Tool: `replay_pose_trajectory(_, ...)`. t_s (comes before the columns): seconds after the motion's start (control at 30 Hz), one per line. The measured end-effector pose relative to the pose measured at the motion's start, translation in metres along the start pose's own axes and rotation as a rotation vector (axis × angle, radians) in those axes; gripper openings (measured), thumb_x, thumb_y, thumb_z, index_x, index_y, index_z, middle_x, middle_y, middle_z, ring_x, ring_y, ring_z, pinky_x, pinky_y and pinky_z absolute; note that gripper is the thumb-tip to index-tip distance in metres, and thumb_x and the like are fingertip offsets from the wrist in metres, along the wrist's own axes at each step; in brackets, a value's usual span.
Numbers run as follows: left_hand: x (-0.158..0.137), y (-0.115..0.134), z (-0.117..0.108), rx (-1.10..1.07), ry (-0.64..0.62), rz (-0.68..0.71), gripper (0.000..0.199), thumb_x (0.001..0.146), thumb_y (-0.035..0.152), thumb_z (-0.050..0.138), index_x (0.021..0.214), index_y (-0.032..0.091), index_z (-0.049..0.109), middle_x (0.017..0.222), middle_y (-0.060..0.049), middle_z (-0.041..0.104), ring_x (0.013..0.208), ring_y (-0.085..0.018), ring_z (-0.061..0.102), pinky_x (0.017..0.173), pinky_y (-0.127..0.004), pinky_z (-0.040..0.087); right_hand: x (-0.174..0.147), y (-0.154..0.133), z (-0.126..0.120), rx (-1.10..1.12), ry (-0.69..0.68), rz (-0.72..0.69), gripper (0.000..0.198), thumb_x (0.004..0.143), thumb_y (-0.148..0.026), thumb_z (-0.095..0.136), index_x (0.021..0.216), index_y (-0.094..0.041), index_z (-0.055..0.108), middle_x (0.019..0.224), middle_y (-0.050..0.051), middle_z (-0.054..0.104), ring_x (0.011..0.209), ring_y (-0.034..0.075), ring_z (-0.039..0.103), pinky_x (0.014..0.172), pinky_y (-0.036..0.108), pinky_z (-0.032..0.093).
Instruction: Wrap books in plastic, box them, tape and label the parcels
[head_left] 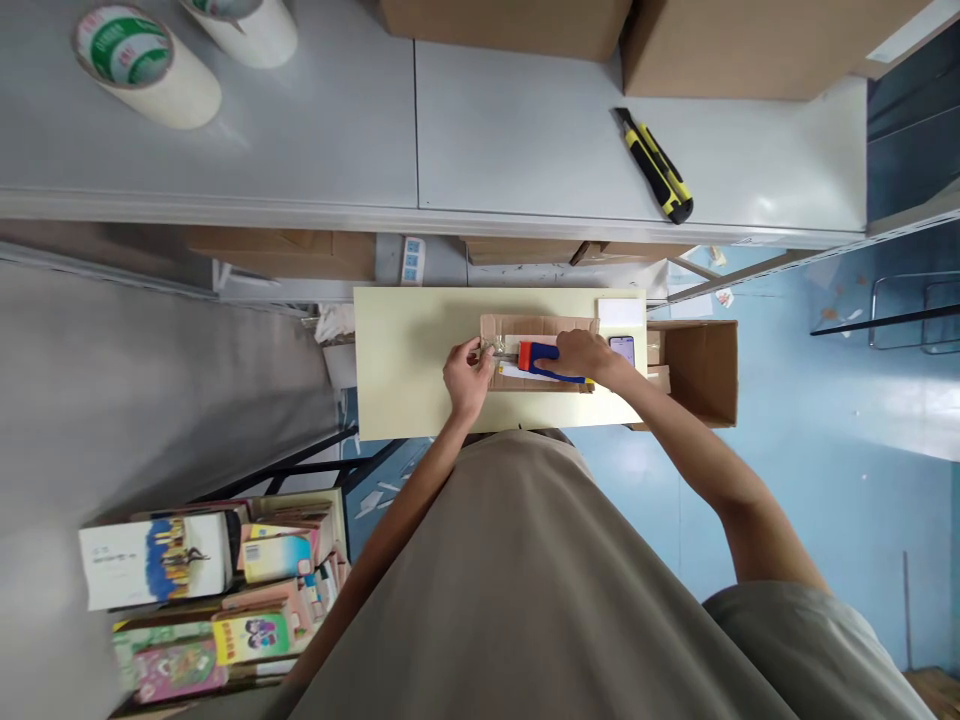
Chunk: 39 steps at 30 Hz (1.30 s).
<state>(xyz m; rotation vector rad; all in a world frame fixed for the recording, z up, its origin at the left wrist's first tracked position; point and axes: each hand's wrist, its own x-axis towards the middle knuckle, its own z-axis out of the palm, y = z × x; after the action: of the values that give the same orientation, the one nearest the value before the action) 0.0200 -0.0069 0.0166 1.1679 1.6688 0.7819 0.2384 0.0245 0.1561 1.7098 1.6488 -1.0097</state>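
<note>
On the pale yellow tabletop (405,365) lies a flat piece of brown cardboard (540,325) with a white strip (510,371) on it. My right hand (576,355) is closed around a blue tool with a red collar (536,356) and a thin metal shaft pointing left; its exact kind does not show. At the cardboard's left end, my left hand (469,378) has its thumb and fingers pinched together beside the shaft's tip. Clear, shiny material (491,345) shows near those fingertips; what they hold is too small to make out.
A phone (622,349) and a white box (620,312) sit at the table's right, next to an open cardboard box (701,375). A yellow-black utility knife (654,167) and tape rolls (161,85) lie on the grey shelf (322,130) above. Books (255,640) fill the lower left.
</note>
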Motion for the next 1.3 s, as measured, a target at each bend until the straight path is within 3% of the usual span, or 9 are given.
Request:
replay_pose_trajectory(0.17,-0.009,0.000,-0.003,0.182,-0.020,-0.057,0.026,0.102,0.038,0.074,0.124,0.024,0.078,0.130,-0.010,0.076,0.100,-0.020,0.072,0.098,-0.032,0.054,0.001,0.005,0.003,-0.039,-0.005,-0.034,0.069,0.106,-0.067,0.062,0.136,-0.006,0.075,0.135,0.031,0.076,0.125,0.043,0.074,0.097,0.043,0.059)
replay_pose_trajectory(0.3,-0.016,-0.004,-0.003,0.253,0.021,-0.061,0.027,0.102,0.046,0.073,0.117,0.025,0.080,0.120,-0.011,0.079,0.102,-0.025,0.073,0.100,-0.036,0.053,-0.001,0.006,0.001,-0.044,-0.009,-0.064,0.071,0.106,-0.068,0.062,0.135,-0.005,0.076,0.134,0.032,0.076,0.122,0.043,0.076,0.096,0.043,0.060)
replay_pose_trajectory(0.53,-0.019,-0.012,0.015,0.206,0.201,0.087,0.023,0.100,0.044,0.074,0.103,0.023,0.084,0.099,-0.007,0.076,0.091,-0.023,0.073,0.089,-0.033,0.054,0.002,0.002,-0.005,-0.087,-0.007,-0.113,0.074,0.104,-0.069,0.065,0.133,-0.002,0.076,0.133,0.032,0.077,0.124,0.043,0.075,0.098,0.043,0.060)
replay_pose_trajectory(0.67,-0.018,-0.017,0.025,0.294,0.264,0.114,0.022,0.102,0.037,0.073,0.104,0.021,0.087,0.095,-0.006,0.075,0.088,-0.020,0.073,0.089,-0.031,0.056,0.000,0.008,-0.009,-0.077,-0.030,-0.137,0.077,0.099,-0.075,0.068,0.132,-0.006,0.076,0.124,0.027,0.080,0.116,0.041,0.078,0.094,0.043,0.061)
replay_pose_trajectory(0.8,-0.017,-0.019,0.027,0.326,0.296,0.141,0.021,0.102,0.035,0.073,0.105,0.021,0.088,0.093,-0.006,0.075,0.086,-0.020,0.074,0.087,-0.031,0.057,-0.015,0.044,-0.017,-0.033,-0.023,-0.140,0.068,0.100,-0.074,0.068,0.122,-0.011,0.078,0.106,0.021,0.082,0.100,0.035,0.079,0.085,0.038,0.058)
replay_pose_trajectory(0.97,-0.016,-0.018,0.028,0.347,0.312,0.139,0.021,0.101,0.035,0.074,0.104,0.021,0.089,0.092,-0.006,0.074,0.086,-0.020,0.074,0.087,-0.031,0.057,-0.046,0.136,-0.026,0.018,-0.142,-0.064,0.063,0.100,-0.077,0.066,0.090,-0.015,0.078,0.083,0.015,0.079,0.072,0.026,0.073,0.067,0.034,0.049)
replay_pose_trajectory(1.1,-0.017,-0.015,0.031,0.366,0.321,0.135,0.022,0.101,0.036,0.073,0.104,0.020,0.089,0.091,-0.005,0.075,0.086,-0.021,0.074,0.087,-0.032,0.057,-0.055,0.196,-0.025,0.039,-0.177,-0.008,0.062,0.098,-0.077,0.067,0.083,-0.017,0.076,0.076,0.011,0.077,0.065,0.023,0.070,0.066,0.033,0.047)
replay_pose_trajectory(1.2,-0.018,-0.011,0.033,0.389,0.320,0.117,0.023,0.101,0.036,0.073,0.104,0.021,0.089,0.093,-0.006,0.076,0.088,-0.021,0.074,0.088,-0.032,0.057,-0.044,0.206,-0.015,0.000,-0.146,0.012,0.058,0.100,-0.072,0.067,0.087,-0.016,0.078,0.081,0.013,0.079,0.071,0.024,0.073,0.068,0.033,0.048)
replay_pose_trajectory(1.3,-0.019,-0.007,0.034,0.393,0.324,0.102,0.024,0.100,0.037,0.073,0.104,0.020,0.089,0.094,-0.007,0.078,0.089,-0.022,0.075,0.088,-0.032,0.057,-0.026,0.197,0.000,-0.067,-0.098,0.034,0.060,0.100,-0.071,0.069,0.097,-0.012,0.080,0.090,0.019,0.080,0.083,0.030,0.076,0.072,0.035,0.050)
